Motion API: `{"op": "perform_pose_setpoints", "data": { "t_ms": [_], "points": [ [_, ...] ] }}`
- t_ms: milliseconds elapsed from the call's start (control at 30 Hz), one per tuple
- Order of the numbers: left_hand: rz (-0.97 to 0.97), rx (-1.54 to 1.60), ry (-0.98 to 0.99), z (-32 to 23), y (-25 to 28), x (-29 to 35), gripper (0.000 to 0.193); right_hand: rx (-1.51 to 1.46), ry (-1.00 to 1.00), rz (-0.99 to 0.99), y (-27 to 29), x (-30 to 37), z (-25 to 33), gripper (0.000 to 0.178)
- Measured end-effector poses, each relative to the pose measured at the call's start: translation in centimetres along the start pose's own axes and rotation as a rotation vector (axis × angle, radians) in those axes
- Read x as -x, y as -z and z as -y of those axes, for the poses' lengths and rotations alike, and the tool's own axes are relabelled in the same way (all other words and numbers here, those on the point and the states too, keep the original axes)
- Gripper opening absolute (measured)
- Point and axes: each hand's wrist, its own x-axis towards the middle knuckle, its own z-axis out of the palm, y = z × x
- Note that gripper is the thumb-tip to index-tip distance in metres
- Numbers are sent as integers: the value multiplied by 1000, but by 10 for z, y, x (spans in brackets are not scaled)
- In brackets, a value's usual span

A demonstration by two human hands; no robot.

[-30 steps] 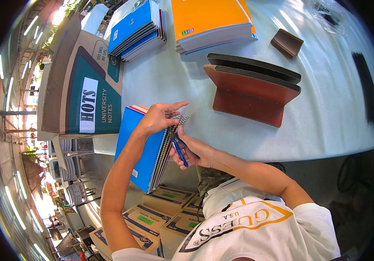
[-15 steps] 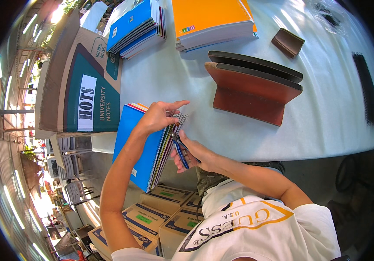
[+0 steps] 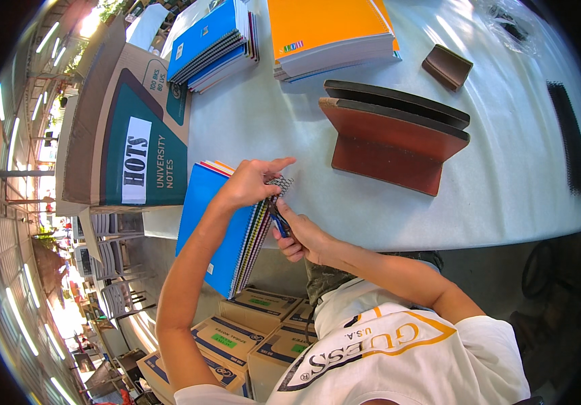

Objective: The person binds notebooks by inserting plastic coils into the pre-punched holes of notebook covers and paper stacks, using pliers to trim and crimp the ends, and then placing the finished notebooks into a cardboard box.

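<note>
At the left, a cardboard box (image 3: pixel 121 115) shows a teal panel with pale printing and a white label (image 3: pixel 136 160) in heavy dark capitals. Just right of it at the far side, a stack of blue notebooks (image 3: pixel 203 40) carries small pale cover labels. On the near side, below the table's level, cartons (image 3: pixel 226 341) bear dark printed bands and green labels.

A bundle of spiral notebooks (image 3: pixel 233 246), blue cover uppermost, slants across the table's near edge, its near end reaching beyond it. The left hand (image 3: pixel 250 182) pinches narrowly at the far end of the spines, forefinger stretched to the right. Blue-handled pliers (image 3: pixel 278 223) meet the spiral ends there; whether their jaws grip wire is hidden. The right hand (image 3: pixel 304 236) is closed around the handles, thumb along them.

Far off, an orange notebook stack (image 3: pixel 331 30) has a small multicoloured mark at its near left corner. Bare cloth on the table (image 3: pixel 507 169) separates the hands from a reddish-brown stand (image 3: pixel 388 145) to their right. The near edge runs rightward past the white shirt (image 3: pixel 398 351), lettered in black and orange. Farther right are a small brown block (image 3: pixel 447 67) and a black mesh-like strip (image 3: pixel 569 138) by the right edge.
</note>
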Motion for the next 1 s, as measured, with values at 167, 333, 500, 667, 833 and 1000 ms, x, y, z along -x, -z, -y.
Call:
{"op": "perform_pose_setpoints", "data": {
  "t_ms": [167,333,500,667,833,1000],
  "points": [
    [12,73,13,3,-1,-2,67,95,47,-114,-11,18,0,77],
    [34,166,44,3,0,-3,67,69,69,-95,-7,17,5,80],
    [34,139,56,3,-1,-5,68,77,43,-87,-7,18,8,80],
    [38,123,71,3,-2,-5,69,55,34,-97,-5,19,9,80],
    [26,105,41,0,-2,-6,69,65,13,-67,-4,20,8,81],
    [19,42,25,3,-5,-6,72,-18,37,-75,-10,15,7,76]
  ]
}}
